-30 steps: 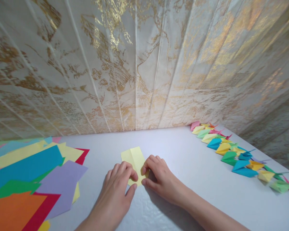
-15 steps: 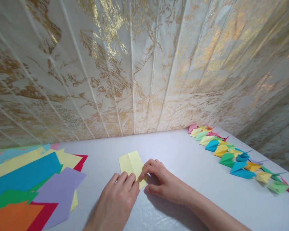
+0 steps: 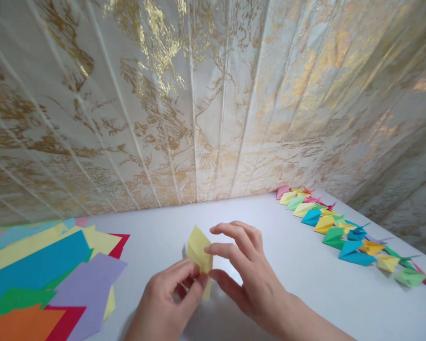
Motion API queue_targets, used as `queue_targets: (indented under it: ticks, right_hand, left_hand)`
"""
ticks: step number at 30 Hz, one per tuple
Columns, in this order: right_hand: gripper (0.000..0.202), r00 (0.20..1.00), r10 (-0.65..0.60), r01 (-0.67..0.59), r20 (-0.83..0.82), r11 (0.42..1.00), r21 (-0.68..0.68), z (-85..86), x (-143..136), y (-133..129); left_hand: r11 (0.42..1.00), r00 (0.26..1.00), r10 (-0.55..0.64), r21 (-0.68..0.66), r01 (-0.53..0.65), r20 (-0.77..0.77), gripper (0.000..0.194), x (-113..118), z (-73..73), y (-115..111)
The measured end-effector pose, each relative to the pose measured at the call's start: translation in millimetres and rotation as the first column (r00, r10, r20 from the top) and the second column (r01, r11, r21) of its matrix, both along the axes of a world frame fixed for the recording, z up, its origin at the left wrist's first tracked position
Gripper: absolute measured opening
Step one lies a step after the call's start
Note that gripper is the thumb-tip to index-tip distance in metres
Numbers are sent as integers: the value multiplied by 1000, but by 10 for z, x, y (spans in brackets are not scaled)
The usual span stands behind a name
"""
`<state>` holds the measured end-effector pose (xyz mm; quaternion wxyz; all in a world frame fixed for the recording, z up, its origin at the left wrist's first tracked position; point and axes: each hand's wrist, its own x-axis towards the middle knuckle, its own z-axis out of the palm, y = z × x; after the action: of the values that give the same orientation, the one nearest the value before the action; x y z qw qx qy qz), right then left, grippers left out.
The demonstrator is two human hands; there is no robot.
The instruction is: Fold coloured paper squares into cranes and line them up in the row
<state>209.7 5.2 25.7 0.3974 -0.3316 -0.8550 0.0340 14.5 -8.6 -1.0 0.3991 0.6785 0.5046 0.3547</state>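
A pale yellow sheet of origami paper (image 3: 199, 244) stands raised off the table at the centre, creased and partly folded. My left hand (image 3: 172, 289) pinches its lower part between thumb and fingers. At the paper's right edge is my right hand (image 3: 246, 265), with thumb and fingers spread apart. Its index fingertip touches the paper's face, and its thumb tip is close to the edge. The lower end of the sheet shows below the left thumb; the part inside the left fingers is hidden.
Loose coloured paper sheets overlap on the left, among them a blue sheet (image 3: 39, 267) and a purple sheet (image 3: 92, 289). Rows of folded paper cranes, including a blue crane (image 3: 355, 253), line the white table's (image 3: 156, 232) right edge. A gold-patterned curtain (image 3: 206, 142) hangs behind.
The yellow paper has gone from lying flat to being lifted and turned in my left hand. My right hand has opened its fingers and moved slightly right.
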Motion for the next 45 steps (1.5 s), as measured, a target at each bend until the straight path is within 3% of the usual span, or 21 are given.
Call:
queue_targets:
  ticks: [3,7,11,14,17,19,22,24,25,27,29,33,39,45]
  right_hand:
    - [23,1000,-10,9,9,987,162,4,-44,-86]
    - [25,986,-37,-12,161,957,288,-156,-76,-68]
    - [35,984,-62,-3,169,932,363,-182,-7,-34]
    - [35,987,-38,-31,154,905,424,-88,54,-61]
    - [32,985,-46,-35,169,895,446,-86,57,-50]
    - [32,976,-32,-55,216,923,382,-188,45,22]
    - [19,970,35,-78,240,981,175,-414,65,198]
    - [13,963,86,-97,256,995,32,-530,108,304]
    - [15,958,113,-111,263,994,-20,-563,132,342]
    - [21,948,167,-143,270,984,-108,-575,177,382]
    - [26,947,197,-156,256,973,-170,-538,208,381]
    - [35,935,236,-192,265,964,-183,-441,236,335]
    - [12,886,331,-302,324,943,-138,-418,236,312]
    - [3,953,298,-248,58,875,-417,-425,225,312]
  left_hand:
    - [953,925,215,-276,-127,314,40,3,74,38]
    - [874,760,379,-475,-105,529,36,25,55,31]
    - [841,731,423,-532,-97,536,33,46,90,-28]
    - [889,763,361,-447,-106,537,29,23,176,-37]
    - [969,922,170,-230,-92,348,32,-47,121,9]
    - [995,994,87,36,-89,60,35,-113,-14,48]
    - [943,932,181,325,-74,-315,19,-188,-200,64]
    - [884,882,194,466,33,-431,11,-196,-231,34]
    - [855,863,161,504,120,-478,17,-187,-220,12]
    - [808,825,76,520,278,-560,33,-159,-177,-32]
    - [784,790,27,503,363,-612,39,-137,-145,-60]
    - [772,753,11,484,412,-658,41,-145,-161,-66]
    - [757,654,13,435,487,-756,46,-188,-167,-78]
    - [741,607,25,422,523,-795,44,-203,-262,-166]
